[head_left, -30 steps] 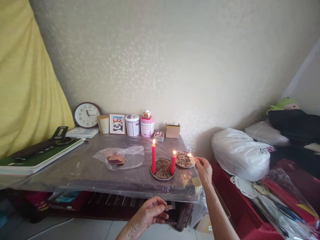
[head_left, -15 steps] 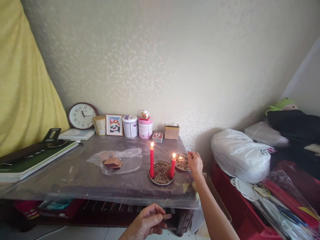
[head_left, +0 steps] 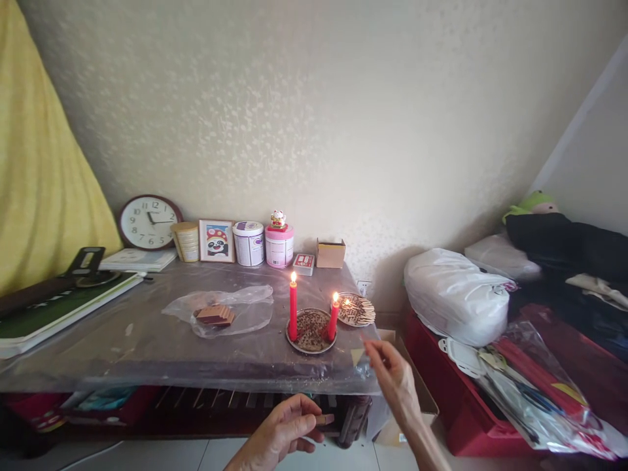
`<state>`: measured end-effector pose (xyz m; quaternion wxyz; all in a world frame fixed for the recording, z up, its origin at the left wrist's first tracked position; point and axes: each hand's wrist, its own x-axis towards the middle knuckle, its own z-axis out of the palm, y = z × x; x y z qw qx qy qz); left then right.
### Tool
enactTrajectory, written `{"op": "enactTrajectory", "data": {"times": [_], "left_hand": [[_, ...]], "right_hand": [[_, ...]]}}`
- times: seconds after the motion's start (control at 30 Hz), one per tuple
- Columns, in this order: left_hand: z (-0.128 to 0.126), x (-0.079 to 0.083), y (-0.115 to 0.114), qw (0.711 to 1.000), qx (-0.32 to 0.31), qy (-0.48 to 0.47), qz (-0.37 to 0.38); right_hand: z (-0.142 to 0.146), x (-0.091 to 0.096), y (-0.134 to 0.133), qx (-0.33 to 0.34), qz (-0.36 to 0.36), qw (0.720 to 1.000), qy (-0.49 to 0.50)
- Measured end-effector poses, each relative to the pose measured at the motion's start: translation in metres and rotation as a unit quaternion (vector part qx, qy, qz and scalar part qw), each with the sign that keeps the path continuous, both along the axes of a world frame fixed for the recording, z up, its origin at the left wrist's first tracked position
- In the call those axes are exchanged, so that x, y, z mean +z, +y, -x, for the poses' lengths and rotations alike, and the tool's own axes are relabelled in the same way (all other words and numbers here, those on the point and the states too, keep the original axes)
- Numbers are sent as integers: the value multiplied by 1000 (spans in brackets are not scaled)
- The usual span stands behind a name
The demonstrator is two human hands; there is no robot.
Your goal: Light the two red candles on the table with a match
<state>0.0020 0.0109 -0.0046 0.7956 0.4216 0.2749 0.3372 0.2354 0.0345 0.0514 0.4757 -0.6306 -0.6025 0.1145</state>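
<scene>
My left hand, low in front of the table, pinches a small brown matchbox by its end; most of the box is hidden. Near the table's right corner, my right hand has thumb and fingers closed on a thin match, its reddish tip barely visible. Two lit red candles, a tall one and a shorter one, stand upright on a round metal plate. Behind it, a second plate carries many matchsticks, with a small flame among them.
Brown matchboxes lie on a clear plastic bag. Along the wall stand a clock, a panda picture, two tins and a small cardboard box. A red chest with bags stands at right.
My right hand has drawn back from the plate of matchsticks, toward me and down. My left hand still holds the matchbox. The view has shifted slightly.
</scene>
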Motion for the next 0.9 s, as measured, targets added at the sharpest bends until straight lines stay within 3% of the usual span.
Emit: {"op": "enactTrajectory", "data": {"times": [0.13, 0.27, 0.47, 0.9], "left_hand": [[1, 2, -2, 1000, -2, 3, 0], [0, 7, -3, 999, 3, 34, -6], [-4, 15, -5, 992, 20, 122, -19], [-4, 13, -7, 993, 20, 104, -48]], "right_hand": [[40, -16, -41, 125, 26, 992, -16], [56, -31, -54, 214, 24, 976, -26], [56, -31, -55, 247, 44, 968, 15], [58, -34, -58, 251, 43, 967, -20]]}}
